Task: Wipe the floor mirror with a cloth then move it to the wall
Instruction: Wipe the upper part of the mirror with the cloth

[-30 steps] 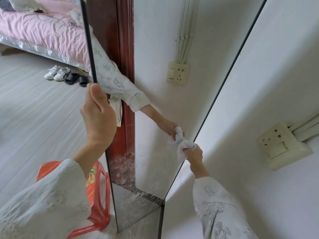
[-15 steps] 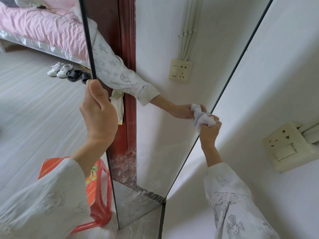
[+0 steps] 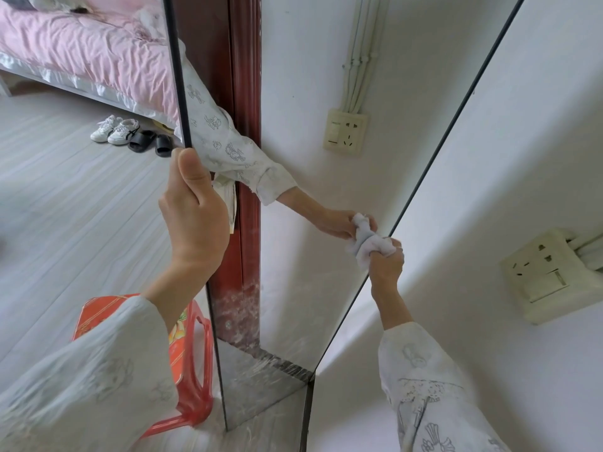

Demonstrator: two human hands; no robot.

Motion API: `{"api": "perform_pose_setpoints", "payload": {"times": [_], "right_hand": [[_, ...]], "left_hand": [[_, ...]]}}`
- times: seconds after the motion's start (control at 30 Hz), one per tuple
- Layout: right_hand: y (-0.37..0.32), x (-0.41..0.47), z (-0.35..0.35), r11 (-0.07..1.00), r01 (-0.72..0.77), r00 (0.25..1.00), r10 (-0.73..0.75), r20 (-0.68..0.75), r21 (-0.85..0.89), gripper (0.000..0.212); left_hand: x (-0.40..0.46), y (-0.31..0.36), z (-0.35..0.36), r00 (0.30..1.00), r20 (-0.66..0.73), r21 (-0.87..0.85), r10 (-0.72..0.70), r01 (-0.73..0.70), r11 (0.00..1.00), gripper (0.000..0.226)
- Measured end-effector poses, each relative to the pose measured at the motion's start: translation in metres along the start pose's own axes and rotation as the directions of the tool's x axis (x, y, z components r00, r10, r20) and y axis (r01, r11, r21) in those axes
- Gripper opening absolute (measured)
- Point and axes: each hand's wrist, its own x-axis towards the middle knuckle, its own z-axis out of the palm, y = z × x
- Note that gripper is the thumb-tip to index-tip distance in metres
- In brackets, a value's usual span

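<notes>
The floor mirror (image 3: 293,223) stands upright in the middle of the frame, held only by the left hand (image 3: 192,216), which grips its left edge. The right hand (image 3: 386,262), curled tightly round the bunched cloth (image 3: 367,244), presses near the right edge. I think a hard push there could turn or tip the glass, and the dusty lower part may stay unwiped.

Soft even daylight, faint shadows, sharp focus, wide-angle bending at edges
</notes>
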Motion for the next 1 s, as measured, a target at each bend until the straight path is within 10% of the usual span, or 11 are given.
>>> {"api": "perform_pose_setpoints", "payload": {"times": [0.47, 1.0], "right_hand": [[0.011, -0.078, 0.015, 0.927, -0.12, 0.977, 0.173, 0.122, -0.356, 0.022], [-0.175, -0.137, 0.067, 0.832, 0.554, 0.824, -0.545, 0.157, -0.024, 0.023]], "left_hand": [[0.002, 0.003, -0.006, 0.997, 0.078, -0.037, 0.028, -0.025, 0.999, 0.036], [0.007, 0.01, -0.026, 0.962, 0.261, -0.116, 0.079, -0.05, 0.992, 0.037]]}}
